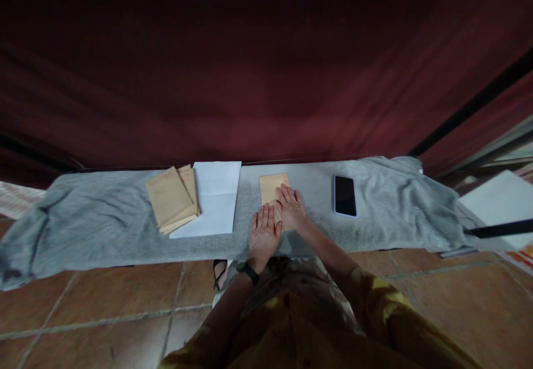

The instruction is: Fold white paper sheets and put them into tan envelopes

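Hands (pixel 265 239) flat, palms down, close together, arms (pixel 327 248) reaching forward

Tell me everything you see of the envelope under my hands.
The tan envelope looks like paper, with faint reddish marks near its far right corner. It lies flat on the grey cloth, far end showing. The right hand and left hand cover much of its nearer part, hiding details there.

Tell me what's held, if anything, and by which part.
Nothing is held: the left grip and right grip lie flat, palms down, partly over the brown envelope.
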A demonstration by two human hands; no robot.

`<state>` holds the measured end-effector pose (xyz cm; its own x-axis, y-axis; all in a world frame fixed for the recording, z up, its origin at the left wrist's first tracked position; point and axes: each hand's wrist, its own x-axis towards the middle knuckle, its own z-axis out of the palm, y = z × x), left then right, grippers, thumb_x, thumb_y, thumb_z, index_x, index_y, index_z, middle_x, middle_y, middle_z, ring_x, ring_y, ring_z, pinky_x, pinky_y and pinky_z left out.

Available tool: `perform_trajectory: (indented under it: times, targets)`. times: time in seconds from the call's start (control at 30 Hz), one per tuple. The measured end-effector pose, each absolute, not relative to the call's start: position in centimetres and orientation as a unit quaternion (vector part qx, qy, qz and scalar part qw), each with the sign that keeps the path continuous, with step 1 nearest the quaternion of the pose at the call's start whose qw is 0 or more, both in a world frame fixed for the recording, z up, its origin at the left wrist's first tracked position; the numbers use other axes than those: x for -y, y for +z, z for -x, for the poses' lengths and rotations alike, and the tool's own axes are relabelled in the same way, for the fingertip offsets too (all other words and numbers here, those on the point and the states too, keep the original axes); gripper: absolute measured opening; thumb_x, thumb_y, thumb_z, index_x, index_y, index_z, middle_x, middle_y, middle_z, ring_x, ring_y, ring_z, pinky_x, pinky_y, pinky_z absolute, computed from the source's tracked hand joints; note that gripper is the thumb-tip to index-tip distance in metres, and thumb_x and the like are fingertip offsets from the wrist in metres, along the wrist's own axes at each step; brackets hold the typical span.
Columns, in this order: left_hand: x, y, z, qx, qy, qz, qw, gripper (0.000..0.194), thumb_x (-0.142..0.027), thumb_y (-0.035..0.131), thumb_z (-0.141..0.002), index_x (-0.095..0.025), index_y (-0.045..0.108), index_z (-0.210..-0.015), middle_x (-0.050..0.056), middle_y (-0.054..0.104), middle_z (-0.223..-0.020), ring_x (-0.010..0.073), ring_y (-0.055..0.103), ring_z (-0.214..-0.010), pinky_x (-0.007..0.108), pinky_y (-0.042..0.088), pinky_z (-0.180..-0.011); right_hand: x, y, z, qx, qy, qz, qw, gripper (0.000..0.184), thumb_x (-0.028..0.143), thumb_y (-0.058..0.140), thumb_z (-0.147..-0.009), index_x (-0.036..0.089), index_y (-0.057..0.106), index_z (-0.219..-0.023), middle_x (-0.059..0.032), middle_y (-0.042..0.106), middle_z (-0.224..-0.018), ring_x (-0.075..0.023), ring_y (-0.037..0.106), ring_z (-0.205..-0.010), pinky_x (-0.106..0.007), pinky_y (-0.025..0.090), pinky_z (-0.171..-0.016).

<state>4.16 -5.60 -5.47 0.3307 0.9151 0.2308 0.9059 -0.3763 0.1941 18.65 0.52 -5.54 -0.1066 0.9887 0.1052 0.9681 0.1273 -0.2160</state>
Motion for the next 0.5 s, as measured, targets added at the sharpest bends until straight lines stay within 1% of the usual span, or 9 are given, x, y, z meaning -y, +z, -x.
perform_trajectory:
  times: [0.13, 0.33, 0.5]
  targets:
    - [5.6, -5.3, -4.2, -0.561, 0.139, -0.816, 0.018, 0.06, -0.036, 0.037, -0.103, -0.011, 0.036, -0.158, 0.015, 0.038, -0.162, 0.0282, 0.03, -0.154, 0.052, 0.027, -0.126, -1.5, -5.7, -18.6, 0.729, 0.048, 0.672, 0.124, 0.056, 0.038, 0.031, -0.108, 0.015, 0.036, -0.159, -0.0125, 0.028, -0.168, -0.0277, 0.03, -0.153, -0.051, 0.017, -0.125]
    - [5.7, -5.0, -4.2, -0.562, 0.127, -0.817, 0.021, 0.06, -0.036, 0.036, -0.103, -0.007, 0.038, -0.156, 0.016, 0.038, -0.163, 0.028, 0.029, -0.154, 0.051, 0.026, -0.126, -1.4, -5.9, -18.5, 0.722, 0.043, 0.675, 0.146, 0.057, 0.038, 0.032, -0.108, 0.013, 0.037, -0.158, -0.0137, 0.032, -0.166, -0.0295, 0.034, -0.151, -0.051, 0.019, -0.124]
    - [5.7, -5.0, -4.2, -0.558, 0.144, -0.817, 0.014, 0.059, -0.035, 0.036, -0.103, -0.011, 0.037, -0.157, 0.015, 0.04, -0.161, 0.0277, 0.03, -0.154, 0.053, 0.027, -0.126, 0.5, -5.9, -18.6, 0.738, 0.045, 0.659, 0.139, 0.059, 0.039, 0.034, -0.108, 0.009, 0.035, -0.158, -0.0152, 0.031, -0.166, -0.028, 0.031, -0.153, -0.049, 0.018, -0.125]
